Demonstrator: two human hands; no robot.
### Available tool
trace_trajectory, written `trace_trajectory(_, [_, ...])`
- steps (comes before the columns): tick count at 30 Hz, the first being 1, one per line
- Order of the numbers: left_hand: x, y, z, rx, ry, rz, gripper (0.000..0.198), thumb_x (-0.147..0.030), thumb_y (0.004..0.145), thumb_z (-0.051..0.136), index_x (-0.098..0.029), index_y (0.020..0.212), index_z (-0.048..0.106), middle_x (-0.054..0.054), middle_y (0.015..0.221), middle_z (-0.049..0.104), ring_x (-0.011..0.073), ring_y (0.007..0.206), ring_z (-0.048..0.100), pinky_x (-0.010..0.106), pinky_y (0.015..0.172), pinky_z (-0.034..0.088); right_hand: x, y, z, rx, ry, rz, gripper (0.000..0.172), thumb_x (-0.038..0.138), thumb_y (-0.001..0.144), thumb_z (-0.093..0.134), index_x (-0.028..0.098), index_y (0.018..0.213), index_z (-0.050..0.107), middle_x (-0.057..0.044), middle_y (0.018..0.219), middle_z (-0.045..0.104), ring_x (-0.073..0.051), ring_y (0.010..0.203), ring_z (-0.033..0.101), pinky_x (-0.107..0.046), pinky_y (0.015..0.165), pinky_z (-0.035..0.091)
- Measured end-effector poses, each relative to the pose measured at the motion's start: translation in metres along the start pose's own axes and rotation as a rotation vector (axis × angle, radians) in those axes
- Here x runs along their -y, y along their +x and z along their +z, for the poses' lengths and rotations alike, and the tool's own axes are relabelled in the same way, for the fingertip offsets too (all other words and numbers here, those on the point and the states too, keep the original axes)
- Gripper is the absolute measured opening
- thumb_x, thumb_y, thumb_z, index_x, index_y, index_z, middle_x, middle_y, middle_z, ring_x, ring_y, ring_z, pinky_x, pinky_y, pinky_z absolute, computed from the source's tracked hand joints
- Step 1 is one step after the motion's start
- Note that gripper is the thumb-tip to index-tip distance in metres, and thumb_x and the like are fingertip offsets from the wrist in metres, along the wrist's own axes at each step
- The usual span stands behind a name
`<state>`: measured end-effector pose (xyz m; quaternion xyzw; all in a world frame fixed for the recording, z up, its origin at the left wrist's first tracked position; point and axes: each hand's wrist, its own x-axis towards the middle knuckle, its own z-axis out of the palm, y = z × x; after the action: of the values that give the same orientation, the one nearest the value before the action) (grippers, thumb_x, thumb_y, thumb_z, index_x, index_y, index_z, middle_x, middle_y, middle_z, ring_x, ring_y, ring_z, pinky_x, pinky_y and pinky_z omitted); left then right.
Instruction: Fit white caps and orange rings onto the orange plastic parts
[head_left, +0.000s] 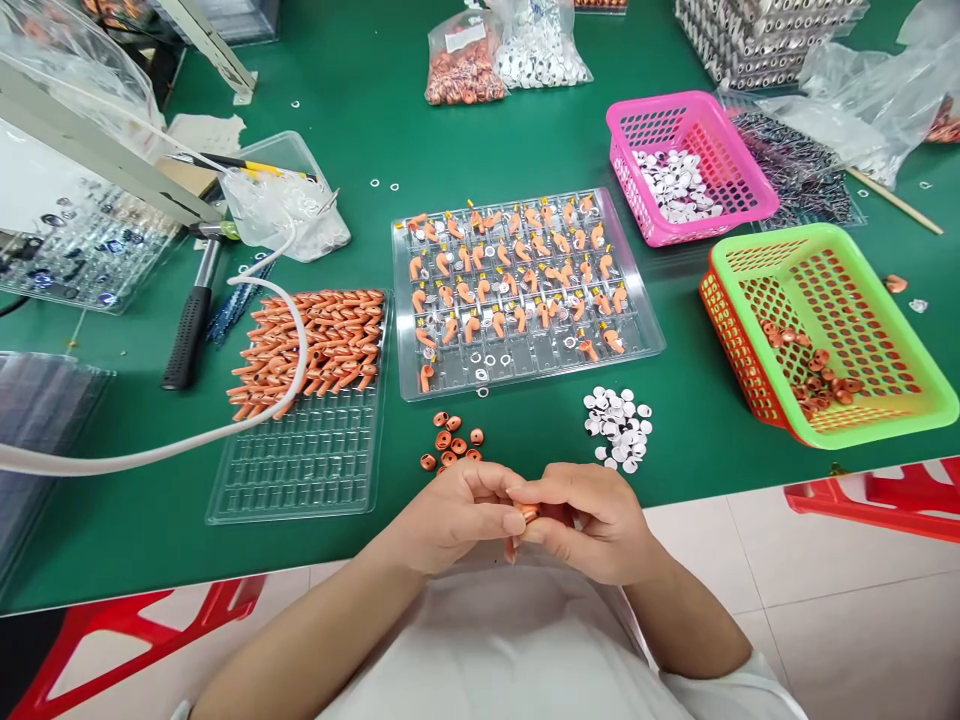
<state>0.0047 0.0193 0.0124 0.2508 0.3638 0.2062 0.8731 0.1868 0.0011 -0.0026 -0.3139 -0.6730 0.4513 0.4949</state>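
Note:
Over the table's front edge, my left hand [469, 515] and my right hand [592, 515] meet, both pinching one small copper-coloured cap [529, 512]. Fingers cover most of that cap. Just beyond my left hand lies a loose group of similar copper caps [444, 440]. A heap of small white discs [621, 425] sits past my right hand. Farther back, a clear plastic tray [637, 335] carries rows of curved orange pieces with yellow tips, along with a few thin white rings.
Left of centre, a clear ribbed tray [292, 460] holds stacked copper tubes [307, 345], crossed by a white hose [300, 350]. A hammer [191, 320] lies beyond. On the right stand a pink basket [701, 235] of white pieces and a green basket [892, 420] of copper caps.

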Motion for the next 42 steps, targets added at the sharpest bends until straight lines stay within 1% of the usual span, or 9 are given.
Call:
trace_trajectory(8, [0.002, 0.000, 0.000, 0.036, -0.049, 0.019, 0.040, -0.047, 0.059, 0.089, -0.013, 0.068, 0.071, 0.000, 0.059, 0.061, 0.0103, 0.052, 0.054, 0.022, 0.050, 0.045, -0.002, -0.005, 0.014, -0.041, -0.015, 0.021, 0.033, 0.036, 0.099, 0.051, 0.022, 0.128, 0.061, -0.001, 0.074, 0.062, -0.014, 0.065, 0.052, -0.025, 0.057, 0.052])
trace_trajectory(11, [0.003, 0.000, -0.001, 0.038, -0.057, 0.027, 0.040, -0.047, 0.061, 0.089, -0.012, 0.065, 0.070, 0.001, 0.057, 0.062, 0.0111, 0.053, 0.055, 0.022, 0.052, 0.044, -0.003, -0.006, 0.016, -0.046, -0.023, -0.018, 0.034, 0.033, 0.100, 0.050, 0.023, 0.132, 0.059, -0.002, 0.074, 0.063, -0.015, 0.071, 0.054, -0.025, 0.059, 0.053])
trace_trajectory(16, [0.001, -0.003, -0.005, 0.042, -0.036, 0.045, 0.035, -0.043, 0.065, 0.088, -0.012, 0.071, 0.072, 0.002, 0.062, 0.064, 0.0119, 0.059, 0.058, 0.023, 0.058, 0.048, -0.003, -0.007, 0.010, -0.016, -0.064, -0.035, 0.038, 0.027, 0.101, 0.051, 0.026, 0.138, 0.055, -0.001, 0.073, 0.067, -0.015, 0.070, 0.051, -0.023, 0.058, 0.051])
trace_trajectory(20, [-0.005, -0.011, -0.004, -0.033, 0.072, 0.094, 0.023, -0.033, 0.074, 0.084, -0.015, 0.085, 0.075, 0.004, 0.081, 0.070, 0.0141, 0.075, 0.064, 0.025, 0.071, 0.053, -0.002, -0.009, 0.002, 0.036, -0.185, -0.045, 0.039, 0.025, 0.100, 0.051, 0.024, 0.139, 0.054, -0.001, 0.075, 0.065, -0.013, 0.067, 0.054, -0.022, 0.055, 0.048])
trace_trajectory(24, [-0.008, -0.018, 0.000, -0.246, 0.198, 0.175, 0.024, -0.026, 0.076, 0.083, -0.017, 0.096, 0.074, 0.004, 0.088, 0.070, 0.0161, 0.081, 0.065, 0.028, 0.076, 0.055, -0.001, -0.009, 0.000, 0.023, -0.349, -0.118, 0.036, 0.017, 0.097, 0.055, 0.018, 0.133, 0.055, -0.003, 0.080, 0.069, -0.013, 0.064, 0.058, -0.023, 0.053, 0.045])
trace_trajectory(26, [-0.006, -0.020, 0.001, -0.302, 0.263, 0.213, 0.022, -0.026, 0.078, 0.080, -0.017, 0.098, 0.075, 0.004, 0.087, 0.070, 0.0161, 0.082, 0.064, 0.029, 0.078, 0.056, 0.000, -0.010, 0.000, 0.025, -0.419, -0.145, 0.035, 0.014, 0.095, 0.056, 0.014, 0.130, 0.055, -0.005, 0.082, 0.072, -0.013, 0.063, 0.058, -0.024, 0.053, 0.045])
trace_trajectory(28, [-0.004, -0.022, 0.002, -0.275, 0.276, 0.225, 0.025, -0.026, 0.080, 0.079, -0.017, 0.103, 0.075, 0.005, 0.088, 0.071, 0.0158, 0.082, 0.065, 0.029, 0.078, 0.056, 0.000, -0.010, 0.000, 0.034, -0.479, -0.143, 0.032, 0.013, 0.095, 0.056, 0.013, 0.127, 0.054, -0.006, 0.083, 0.072, -0.013, 0.063, 0.059, -0.025, 0.054, 0.045])
trace_trajectory(33, [0.001, -0.020, 0.004, -0.210, 0.215, 0.217, 0.046, -0.015, 0.071, 0.084, -0.022, 0.115, 0.071, 0.003, 0.090, 0.074, 0.0141, 0.078, 0.067, 0.026, 0.072, 0.058, -0.001, -0.013, -0.002, 0.103, -0.576, -0.139, 0.028, 0.014, 0.095, 0.056, 0.013, 0.123, 0.053, -0.005, 0.081, 0.069, -0.014, 0.064, 0.059, -0.026, 0.054, 0.046])
trace_trajectory(42, [0.003, -0.017, 0.011, -0.297, 0.177, 0.187, 0.041, -0.015, 0.069, 0.085, -0.020, 0.108, 0.075, 0.003, 0.085, 0.074, 0.0158, 0.078, 0.069, 0.029, 0.074, 0.061, -0.002, -0.010, -0.001, 0.161, -0.618, -0.221, 0.031, 0.011, 0.095, 0.049, 0.007, 0.127, 0.048, -0.009, 0.083, 0.068, -0.018, 0.072, 0.064, -0.029, 0.059, 0.055])
